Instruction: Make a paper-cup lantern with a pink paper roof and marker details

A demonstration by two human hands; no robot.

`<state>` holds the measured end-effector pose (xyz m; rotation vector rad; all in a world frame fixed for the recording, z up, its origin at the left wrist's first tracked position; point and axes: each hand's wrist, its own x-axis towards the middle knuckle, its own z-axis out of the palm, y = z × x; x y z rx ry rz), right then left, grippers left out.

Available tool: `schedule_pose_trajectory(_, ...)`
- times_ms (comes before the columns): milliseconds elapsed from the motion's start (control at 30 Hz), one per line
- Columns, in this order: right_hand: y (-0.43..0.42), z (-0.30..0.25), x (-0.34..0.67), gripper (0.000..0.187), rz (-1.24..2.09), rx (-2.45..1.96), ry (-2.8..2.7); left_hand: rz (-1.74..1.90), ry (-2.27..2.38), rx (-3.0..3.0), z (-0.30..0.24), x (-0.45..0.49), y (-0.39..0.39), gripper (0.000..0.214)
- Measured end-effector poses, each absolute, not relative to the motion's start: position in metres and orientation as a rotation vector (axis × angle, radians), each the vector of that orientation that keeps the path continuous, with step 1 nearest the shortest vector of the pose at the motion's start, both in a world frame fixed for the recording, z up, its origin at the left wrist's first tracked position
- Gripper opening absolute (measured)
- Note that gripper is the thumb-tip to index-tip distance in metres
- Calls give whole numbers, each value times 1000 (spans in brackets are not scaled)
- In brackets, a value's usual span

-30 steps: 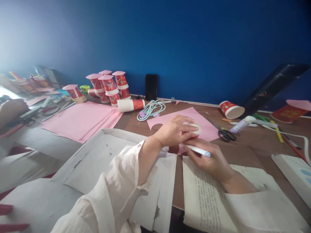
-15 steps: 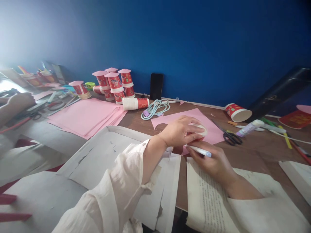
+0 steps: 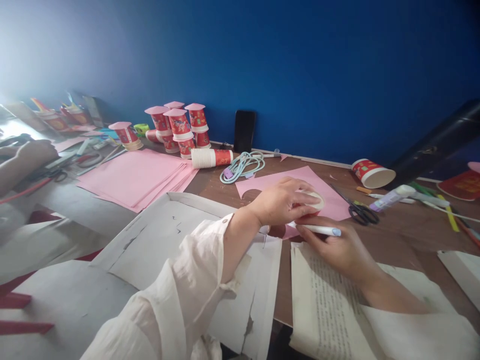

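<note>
My left hand (image 3: 281, 202) presses down on an upturned red paper cup (image 3: 314, 200) standing on a pink paper sheet (image 3: 300, 182), fingers curled over its white base. My right hand (image 3: 337, 247) grips a white pen with a pale blue cap (image 3: 320, 230), its tip hidden at the foot of the cup. The pink sheet has a round piece cut out of its near left edge. Both sleeves are cream white.
Black scissors (image 3: 360, 212), a glue stick (image 3: 392, 197) and a cup on its side (image 3: 373, 173) lie to the right. A stack of pink paper (image 3: 137, 175), decorated cups (image 3: 180, 127), a cup sleeve (image 3: 212, 158), a cable (image 3: 242, 165) and a phone (image 3: 244, 131) lie behind. Another person's hand (image 3: 33, 152) is at far left.
The view has drifted slightly. My right hand has shifted a little right and tilted the pen flatter beside the cup. My left hand keeps pressing on the cup.
</note>
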<state>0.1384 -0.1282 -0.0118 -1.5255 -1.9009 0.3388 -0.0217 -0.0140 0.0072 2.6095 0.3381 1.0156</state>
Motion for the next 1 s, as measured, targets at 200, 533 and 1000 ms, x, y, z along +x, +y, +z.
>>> schedule_pose_trajectory(200,-128,-8,148,21,465,-1537,-1871,1011,324,2609,6,-21,-12,25)
schedule_pose_trajectory(533,-129,-4,162,27,624,-1585,-1818,989,339,2606,9,-22,-14,25)
schedule_pose_trajectory(1000,-123,8,174,39,805,-1812,-1698,991,351,2559,12,-23,-18,24)
